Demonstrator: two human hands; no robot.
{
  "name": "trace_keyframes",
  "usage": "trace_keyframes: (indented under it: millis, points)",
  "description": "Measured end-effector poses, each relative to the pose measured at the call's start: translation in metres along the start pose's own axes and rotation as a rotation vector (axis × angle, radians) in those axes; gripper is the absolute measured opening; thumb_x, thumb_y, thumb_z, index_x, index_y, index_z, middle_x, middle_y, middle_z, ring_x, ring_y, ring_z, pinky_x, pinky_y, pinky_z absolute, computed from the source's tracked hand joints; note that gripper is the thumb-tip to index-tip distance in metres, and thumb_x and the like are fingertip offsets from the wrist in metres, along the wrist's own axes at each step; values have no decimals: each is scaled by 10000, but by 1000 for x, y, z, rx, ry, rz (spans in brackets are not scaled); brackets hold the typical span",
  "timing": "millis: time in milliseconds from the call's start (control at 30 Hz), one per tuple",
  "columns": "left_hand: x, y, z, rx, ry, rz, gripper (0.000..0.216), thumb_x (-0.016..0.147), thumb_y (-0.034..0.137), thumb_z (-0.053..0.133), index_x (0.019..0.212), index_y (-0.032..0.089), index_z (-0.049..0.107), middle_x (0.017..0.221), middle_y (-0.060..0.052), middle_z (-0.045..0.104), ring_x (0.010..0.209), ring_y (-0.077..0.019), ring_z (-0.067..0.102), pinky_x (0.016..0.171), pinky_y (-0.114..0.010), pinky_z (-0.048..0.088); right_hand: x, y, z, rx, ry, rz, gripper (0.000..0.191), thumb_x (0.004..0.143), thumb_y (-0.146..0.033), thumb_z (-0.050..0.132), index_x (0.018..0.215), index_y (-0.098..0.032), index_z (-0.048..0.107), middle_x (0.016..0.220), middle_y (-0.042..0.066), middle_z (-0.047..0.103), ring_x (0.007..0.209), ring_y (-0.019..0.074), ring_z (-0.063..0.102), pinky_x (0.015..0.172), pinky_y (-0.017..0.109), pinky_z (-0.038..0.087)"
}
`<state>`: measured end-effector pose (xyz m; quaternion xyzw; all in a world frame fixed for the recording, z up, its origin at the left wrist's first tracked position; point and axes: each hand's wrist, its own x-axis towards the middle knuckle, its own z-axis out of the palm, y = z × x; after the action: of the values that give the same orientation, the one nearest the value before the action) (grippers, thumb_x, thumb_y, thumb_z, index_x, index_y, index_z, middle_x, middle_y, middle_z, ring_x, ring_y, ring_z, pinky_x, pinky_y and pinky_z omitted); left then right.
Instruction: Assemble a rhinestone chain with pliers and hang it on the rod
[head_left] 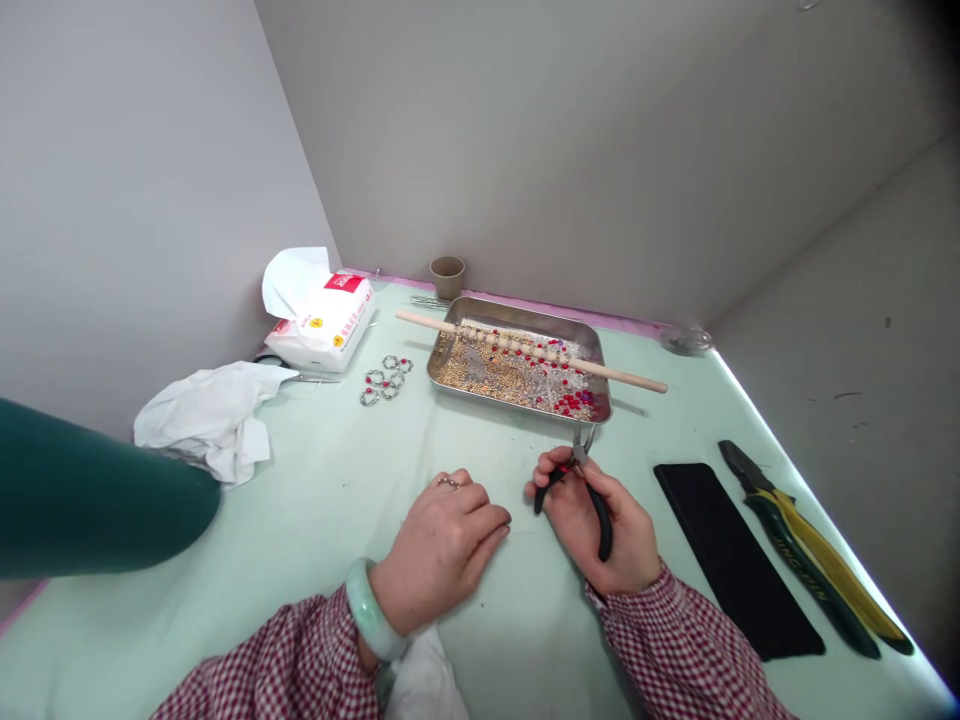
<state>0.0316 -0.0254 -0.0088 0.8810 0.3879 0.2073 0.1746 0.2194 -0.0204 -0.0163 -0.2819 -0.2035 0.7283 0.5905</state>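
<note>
My right hand (604, 525), palm turned up, holds small needle-nose pliers (604, 520) with black handles. Their slim metal jaws point away from me, slightly parted, just short of the tray. To the left, my left hand (450, 540) rests knuckles up on the table with its fingers bent and pressed together; what they hold, if anything, is hidden. A beaded ring sits on one of its fingers, and a pale green bangle (370, 608) circles the wrist. Beyond both hands lies a metal tray (517, 402) of gold, clear and red beads. Several beaded rings (386, 380) lie left of it.
A wooden stick (626, 378) carrying rings spans the tray. Behind it stands a brown cup (448, 276). A tissue pack (322, 325), crumpled tissue (214, 420) and dark green cylinder (97, 490) are left. A black case (739, 560) and large yellow-green pliers (814, 550) lie right.
</note>
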Motion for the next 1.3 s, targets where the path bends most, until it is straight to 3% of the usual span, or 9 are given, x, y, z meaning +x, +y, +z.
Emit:
trace_keyframes:
  millis: [267, 367, 567, 667, 767, 867, 1000, 1167, 1300]
  points:
    - [1, 2, -1, 0, -46, 75, 218, 889, 244, 437, 899, 183, 646, 720, -41, 570, 800, -193, 477, 812, -404, 364, -2, 9, -4, -223, -11, -56, 245, 856, -278, 395, 916, -180, 611, 839, 55, 545, 747, 171, 521, 721, 358, 446]
    - [2, 3, -2, -10, -36, 113, 183, 870, 240, 473, 880, 195, 650, 719, -29, 584, 846, -197, 480, 900, -444, 324, -9, 12, -4, -606, -14, -178, 199, 874, -264, 426, 974, -198, 586, 871, 54, 573, 799, 180, 533, 748, 348, 438]
    - [2, 6, -3, -73, -19, 183, 166, 850, 251, 503, 886, 223, 663, 735, -6, 624, 946, -209, 480, 1054, -521, 144, -13, 15, 2, -1410, -23, -615, 194, 855, -172, 456, 1028, -184, 543, 964, 70, 559, 913, 208, 516, 816, 372, 421]
    - [1, 9, -7, -233, -45, 224, 154, 829, 275, 533, 890, 222, 665, 785, -8, 644, 988, -215, 482, 1071, -523, 118, -10, 16, 0, -1694, 62, -667, 230, 834, -162, 463, 1046, -160, 551, 987, 94, 560, 937, 240, 492, 822, 416, 401]
    - [0, 10, -13, -542, -80, 234, 261, 830, 353, 523, 1007, 201, 641, 1024, -73, 621, 1031, -225, 491, 1028, -480, 266, -8, 17, -5, -1863, 97, -638, 247, 805, -161, 490, 1035, -160, 582, 1016, 105, 564, 949, 266, 476, 805, 438, 388]
    - [1, 8, -15, -956, -69, 133, 473, 855, 492, 437, 1196, 181, 538, 1261, -141, 480, 1133, -258, 459, 975, -451, 362, -7, 20, -8, -1893, 92, -626, 288, 770, -150, 518, 1049, -167, 589, 1038, 113, 566, 960, 281, 469, 792, 448, 381]
    - [3, 4, -13, -1439, -21, -60, 639, 870, 619, 200, 1309, 200, 399, 1355, -150, 400, 1182, -282, 446, 977, -471, 371, -7, 22, -7, -1833, 95, -635, 301, 779, -179, 533, 1074, -207, 592, 1046, 110, 564, 985, 298, 463, 818, 484, 358]
    - [7, 4, -17, -1572, -30, -216, 791, 801, 675, -68, 1361, 245, 288, 1437, -107, 316, 1219, -278, 431, 977, -473, 366, -12, 19, 3, -1462, 57, -692, 244, 845, -175, 473, 1040, -235, 608, 1053, 89, 558, 1017, 265, 484, 896, 466, 368]
    - [9, 5, -20, -1661, -53, -239, 826, 778, 680, -115, 1358, 258, 295, 1457, -94, 278, 1215, -279, 438, 961, -482, 376, -20, 20, 11, -1052, -82, -459, 250, 916, -248, 376, 1059, -235, 581, 1062, 82, 575, 1004, 233, 537, 864, 409, 434]
